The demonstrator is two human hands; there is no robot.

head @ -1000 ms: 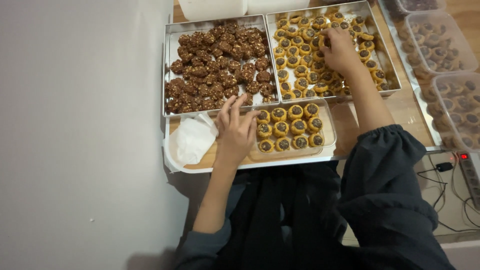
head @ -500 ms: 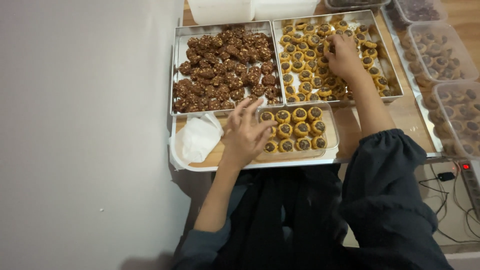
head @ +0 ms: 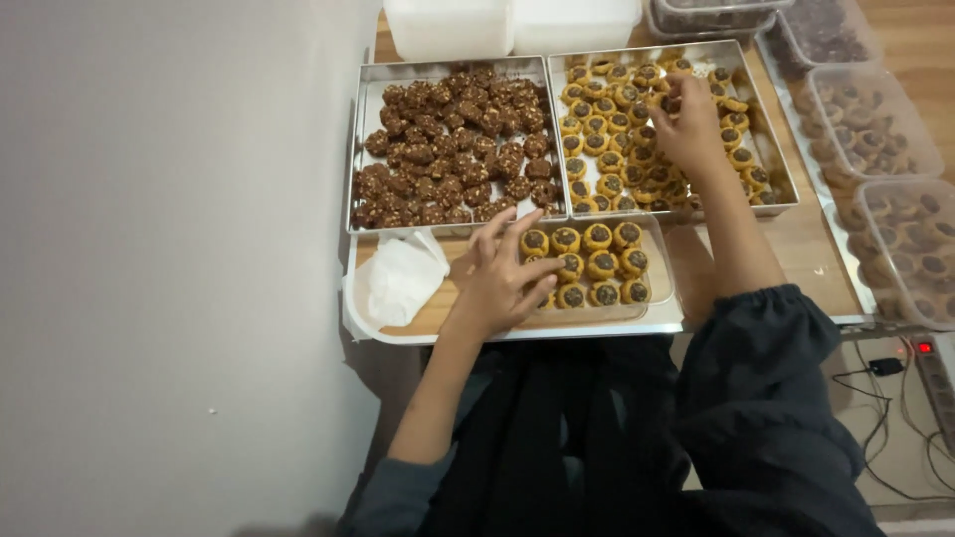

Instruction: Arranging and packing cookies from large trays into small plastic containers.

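Observation:
My left hand (head: pixel 502 280) lies with fingers spread on the left end of a clear plastic container (head: pixel 661 290) of yellow cookies with dark centres (head: pixel 601 265), its fingertips touching the nearest ones. My right hand (head: pixel 688 127) reaches over the right metal tray (head: pixel 767 119), which is full of the same yellow cookies (head: pixel 597 139). Its fingertips pinch one cookie (head: pixel 668 100) near the tray's far side. The left metal tray (head: pixel 356 149) holds a heap of dark brown nut-covered cookies (head: pixel 453 144).
The clear container sits on a wooden board (head: pixel 438 316) beside a white crumpled paper (head: pixel 403 278). White tubs (head: pixel 448 25) stand behind the trays. Lidded clear boxes of cookies (head: pixel 875 124) line the right. A power strip (head: pixel 930 360) and cables lie on the floor.
The view has tilted, so the trays sit lower in the picture. My left hand has slid a little to the right onto the cookies in the container. My right hand stays over the right tray.

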